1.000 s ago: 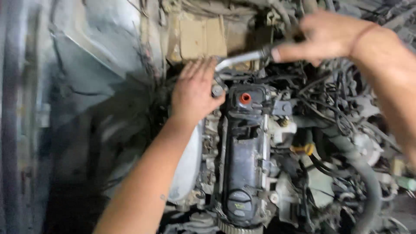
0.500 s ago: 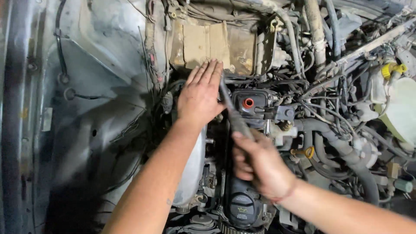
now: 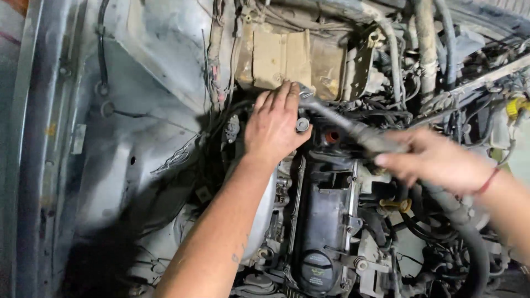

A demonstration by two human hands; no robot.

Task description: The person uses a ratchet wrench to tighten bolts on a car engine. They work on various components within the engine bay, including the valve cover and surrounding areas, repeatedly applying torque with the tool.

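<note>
I look down into a car engine bay. My left hand [image 3: 274, 126] lies flat on the top end of the black engine cover [image 3: 326, 221], fingers together, pressing on a socket [image 3: 302, 124] at the head of a long metal ratchet wrench [image 3: 337, 121]. My right hand [image 3: 436, 160], blurred by motion, grips the wrench's handle, which runs from the socket out to the right. A red cap [image 3: 332, 135] shows just right of my left thumb.
A black oil filler cap [image 3: 316, 274] sits at the cover's near end. A tan heat shield [image 3: 287, 58] lies behind my hands. Hoses and wiring [image 3: 458, 221] crowd the right side; a yellow cap [image 3: 516, 106] is far right. Grey inner fender sheet metal [image 3: 138, 138] fills the left.
My right hand swung the wrench handle from the upper right down toward me, then back out to the right. My left hand stayed on the socket end.
</note>
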